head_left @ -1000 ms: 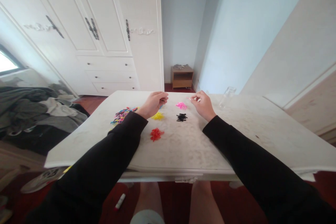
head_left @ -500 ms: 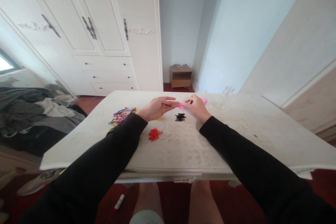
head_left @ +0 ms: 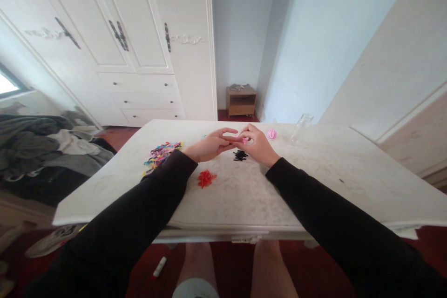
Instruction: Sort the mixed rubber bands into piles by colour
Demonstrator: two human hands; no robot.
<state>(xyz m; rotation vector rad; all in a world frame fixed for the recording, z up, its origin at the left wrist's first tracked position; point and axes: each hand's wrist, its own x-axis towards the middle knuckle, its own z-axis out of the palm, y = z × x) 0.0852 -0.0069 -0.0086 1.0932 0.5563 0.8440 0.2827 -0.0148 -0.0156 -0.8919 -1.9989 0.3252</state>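
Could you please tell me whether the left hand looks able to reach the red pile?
Probably yes: the red pile lies close to the left hand, with nothing visibly blocking the way.

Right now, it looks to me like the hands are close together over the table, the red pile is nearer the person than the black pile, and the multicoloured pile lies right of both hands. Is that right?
Not quite: the multicoloured pile lies left of both hands, as the head view shows. The red pile is indeed nearer the person than the black pile.
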